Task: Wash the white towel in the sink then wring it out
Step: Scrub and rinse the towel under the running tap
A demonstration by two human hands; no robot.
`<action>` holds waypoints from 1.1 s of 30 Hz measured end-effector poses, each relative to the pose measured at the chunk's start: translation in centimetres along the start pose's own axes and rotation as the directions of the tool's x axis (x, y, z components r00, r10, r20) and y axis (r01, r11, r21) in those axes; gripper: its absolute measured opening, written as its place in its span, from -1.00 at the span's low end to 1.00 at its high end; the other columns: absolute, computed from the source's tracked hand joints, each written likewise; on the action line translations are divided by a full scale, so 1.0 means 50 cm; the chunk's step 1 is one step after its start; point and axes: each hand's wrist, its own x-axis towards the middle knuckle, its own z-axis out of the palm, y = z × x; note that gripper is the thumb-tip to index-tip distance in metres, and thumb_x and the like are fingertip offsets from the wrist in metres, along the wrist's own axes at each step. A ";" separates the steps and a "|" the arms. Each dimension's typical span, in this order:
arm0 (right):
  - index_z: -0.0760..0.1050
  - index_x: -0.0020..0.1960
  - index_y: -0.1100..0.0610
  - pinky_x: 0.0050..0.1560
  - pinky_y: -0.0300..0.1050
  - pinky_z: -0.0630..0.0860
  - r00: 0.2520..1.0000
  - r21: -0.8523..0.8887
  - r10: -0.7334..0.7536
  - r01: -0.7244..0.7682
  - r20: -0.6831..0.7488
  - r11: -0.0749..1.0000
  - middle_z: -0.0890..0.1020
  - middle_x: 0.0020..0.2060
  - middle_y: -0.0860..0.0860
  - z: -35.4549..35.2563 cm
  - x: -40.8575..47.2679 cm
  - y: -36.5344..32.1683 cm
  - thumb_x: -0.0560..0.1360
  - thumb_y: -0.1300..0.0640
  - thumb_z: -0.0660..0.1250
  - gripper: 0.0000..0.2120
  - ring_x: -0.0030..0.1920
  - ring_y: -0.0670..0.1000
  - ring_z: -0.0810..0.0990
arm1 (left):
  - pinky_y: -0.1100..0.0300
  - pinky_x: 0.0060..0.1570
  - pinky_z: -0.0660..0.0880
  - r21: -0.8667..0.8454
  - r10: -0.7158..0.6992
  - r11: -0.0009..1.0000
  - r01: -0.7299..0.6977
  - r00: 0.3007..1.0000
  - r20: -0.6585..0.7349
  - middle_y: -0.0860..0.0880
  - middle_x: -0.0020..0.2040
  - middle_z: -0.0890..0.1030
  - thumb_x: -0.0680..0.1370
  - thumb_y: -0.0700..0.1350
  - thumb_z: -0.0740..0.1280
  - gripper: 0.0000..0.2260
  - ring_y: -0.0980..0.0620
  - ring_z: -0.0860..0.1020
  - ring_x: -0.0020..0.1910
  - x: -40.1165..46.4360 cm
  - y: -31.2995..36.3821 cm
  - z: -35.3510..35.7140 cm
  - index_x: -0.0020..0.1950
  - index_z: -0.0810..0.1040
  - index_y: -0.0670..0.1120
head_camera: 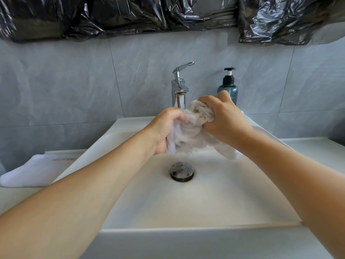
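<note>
Over the white sink, just below the chrome faucet, both hands held the white towel bunched up betw. them. L hand had its grip closed round the towel's left side, fingers curled into the cloth, knuckles toward the tap. R hand sat a bit higher and further back, grip also closed on the towel, fingers wrapped over the top of the wad, thumb tucked under. Cloth looked wet and twisted into ropy folds; one loose end hung down under the R wrist, close to the basin's right slope, can't tell if touching. Water ran from the spout onto the towel near the L hand's fingers, and thin streams dripped off the bottom of the bundle toward the dark round drain plug directly below. Towel hung clear above the basin floor.

Faucet lever was tilted up and to the right. Blue-grey pump bottle w/ black pump stood on the sink's back ledge, just right of the tap, partly hidden behind the R hand. White sock w/ orange lettering lay flat on the surface left of the basin. Grey marbled tiles behind; crumpled black plastic sheeting across the top of the wall.
</note>
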 end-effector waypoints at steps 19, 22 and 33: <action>0.26 0.45 -0.11 0.00 -0.26 0.35 0.976 0.153 0.025 -0.058 0.214 0.986 0.32 0.11 -0.03 0.014 -0.006 -0.025 0.37 0.01 0.53 -0.27 0.02 0.00 0.48 | 0.34 -0.50 0.44 -0.020 0.157 0.985 -0.170 0.942 -0.296 -0.05 -0.27 0.62 0.50 -0.40 0.27 -0.74 0.05 0.58 -0.40 -0.005 0.014 -0.011 -0.01 0.63 -0.09; 0.25 0.47 -0.09 0.01 -0.31 0.26 0.967 0.187 0.062 -0.110 0.246 0.976 0.32 0.12 -0.05 0.016 -0.003 -0.026 0.36 -0.04 0.54 -0.23 0.03 -0.05 0.42 | 0.36 -0.53 0.39 -0.125 0.106 0.980 -0.154 0.939 -0.327 -0.01 -0.41 0.60 0.42 -0.37 0.27 -0.77 0.04 0.52 -0.53 -0.007 0.032 -0.016 -0.16 0.66 -0.11; -0.23 0.56 -0.23 0.24 -0.11 0.32 0.869 0.269 0.126 -0.282 0.479 0.921 0.21 0.37 -0.04 0.004 -0.009 -0.040 0.26 -0.13 0.61 0.21 0.35 0.04 0.34 | 0.37 -0.55 0.27 -0.322 -0.029 0.941 -0.104 0.923 -0.383 0.04 -0.45 0.38 0.34 -0.25 0.30 -0.93 0.05 0.35 -0.60 0.011 0.042 -0.034 -0.25 0.53 -0.11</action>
